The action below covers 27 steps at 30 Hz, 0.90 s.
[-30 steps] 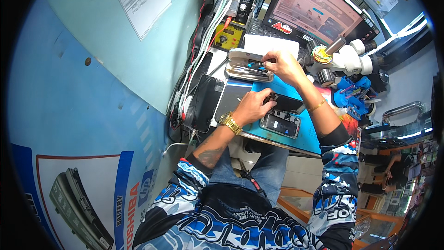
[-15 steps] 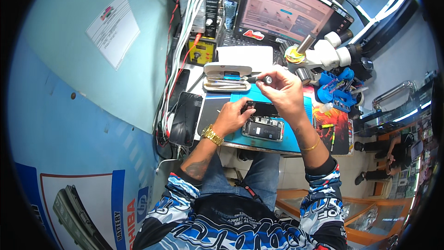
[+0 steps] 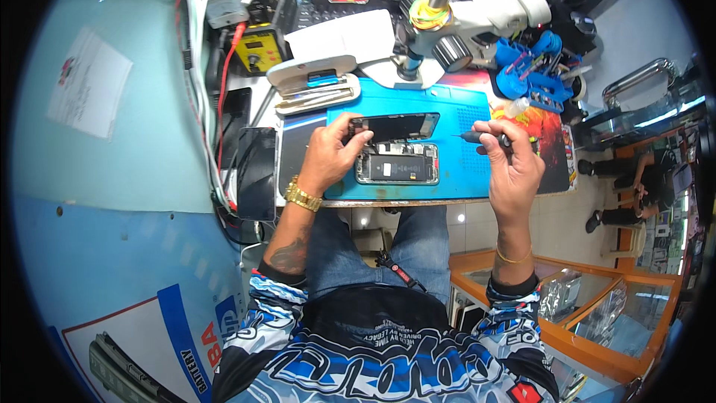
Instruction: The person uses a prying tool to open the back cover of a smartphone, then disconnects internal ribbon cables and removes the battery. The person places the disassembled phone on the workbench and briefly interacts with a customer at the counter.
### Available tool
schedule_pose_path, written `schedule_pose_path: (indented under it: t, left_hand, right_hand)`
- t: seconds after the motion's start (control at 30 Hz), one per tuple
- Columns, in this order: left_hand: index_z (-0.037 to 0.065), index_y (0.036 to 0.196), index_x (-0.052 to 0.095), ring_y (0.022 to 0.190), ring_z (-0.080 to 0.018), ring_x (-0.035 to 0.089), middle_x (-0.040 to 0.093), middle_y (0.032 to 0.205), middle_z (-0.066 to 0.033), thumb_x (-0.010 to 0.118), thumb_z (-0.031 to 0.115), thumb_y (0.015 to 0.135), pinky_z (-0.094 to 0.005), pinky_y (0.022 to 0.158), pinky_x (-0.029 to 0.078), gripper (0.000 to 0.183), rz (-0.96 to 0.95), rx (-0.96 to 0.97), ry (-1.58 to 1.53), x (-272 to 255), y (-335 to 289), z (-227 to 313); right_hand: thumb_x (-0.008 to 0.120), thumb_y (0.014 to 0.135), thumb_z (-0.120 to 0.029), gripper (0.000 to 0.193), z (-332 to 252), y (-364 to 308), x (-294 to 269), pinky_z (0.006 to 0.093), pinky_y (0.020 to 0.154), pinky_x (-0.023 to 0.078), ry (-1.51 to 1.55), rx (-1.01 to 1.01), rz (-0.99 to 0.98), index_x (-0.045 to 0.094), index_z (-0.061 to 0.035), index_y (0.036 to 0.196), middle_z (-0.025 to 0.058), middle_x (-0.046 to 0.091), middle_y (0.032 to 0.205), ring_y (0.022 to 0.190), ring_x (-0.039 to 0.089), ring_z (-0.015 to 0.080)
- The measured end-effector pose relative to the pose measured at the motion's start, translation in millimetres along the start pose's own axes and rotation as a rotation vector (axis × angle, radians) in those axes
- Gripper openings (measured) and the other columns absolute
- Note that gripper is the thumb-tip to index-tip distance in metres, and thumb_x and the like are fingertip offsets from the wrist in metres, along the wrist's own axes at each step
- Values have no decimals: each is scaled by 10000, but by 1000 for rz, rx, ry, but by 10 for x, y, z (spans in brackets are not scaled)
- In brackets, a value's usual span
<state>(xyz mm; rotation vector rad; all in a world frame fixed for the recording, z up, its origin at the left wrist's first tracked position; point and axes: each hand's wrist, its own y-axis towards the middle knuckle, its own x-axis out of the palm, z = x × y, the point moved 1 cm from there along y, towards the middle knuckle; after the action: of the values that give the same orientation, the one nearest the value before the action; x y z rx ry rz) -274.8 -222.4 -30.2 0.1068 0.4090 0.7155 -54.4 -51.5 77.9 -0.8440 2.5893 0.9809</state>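
An opened phone body (image 3: pixel 397 167), its battery and inner parts showing, lies on a blue work mat (image 3: pixel 343 188). My left hand (image 3: pixel 331 152) pinches the left end of the phone's dark screen panel (image 3: pixel 399 127), which is tilted up along the far side of the body. To the right of the phone, my right hand (image 3: pixel 512 166) is closed around a dark screwdriver (image 3: pixel 501 139). Its thin tip points left, toward the phone, and is apart from it.
An open case with tools (image 3: pixel 317 95) and a white microscope (image 3: pixel 488 7) stand behind the mat. Another phone (image 3: pixel 256 172) lies at the left, near hanging cables. Blue tool holders (image 3: pixel 533 75) sit at the back right. A person (image 3: pixel 634 186) sits farther off at the right.
My right hand has moved right and down from near the tool case, carrying the screwdriver to the right of the phone. My left hand still holds the screen panel. The view has shifted.
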Motion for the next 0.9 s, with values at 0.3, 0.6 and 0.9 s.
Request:
schedule_pose_path:
  t: [0.3, 0.6, 0.9]
  left_hand:
    - [-11, 1088, 651, 760, -70, 648, 724, 868, -28, 726, 90, 961, -253, 686, 527, 179, 20, -52, -126, 56, 40, -93]
    - [-7, 1159, 647, 845, -71, 649, 738, 945, -37, 725, 97, 968, -253, 767, 534, 232, -7, -64, -96, 38, 71, -119]
    - [-2, 1092, 651, 792, -60, 626, 711, 887, -19, 733, 127, 968, -238, 708, 511, 197, -9, -68, -78, 44, 44, -114]
  right_hand:
    - [710, 958, -36, 378, 697, -385, 91, 333, 721, 589, -113, 75, 19, 638, -35, 1329, 157, 755, 989, 816, 736, 192]
    - [768, 876, 11, 642, 586, -217, 235, 336, 709, 583, 141, 52, -76, 526, -68, 1466, 129, 722, 958, 773, 720, 214]
    - [754, 877, 42, 633, 557, -122, 549, 306, 751, 596, 83, -50, -254, 538, -63, 1462, 117, 717, 1005, 854, 717, 169]
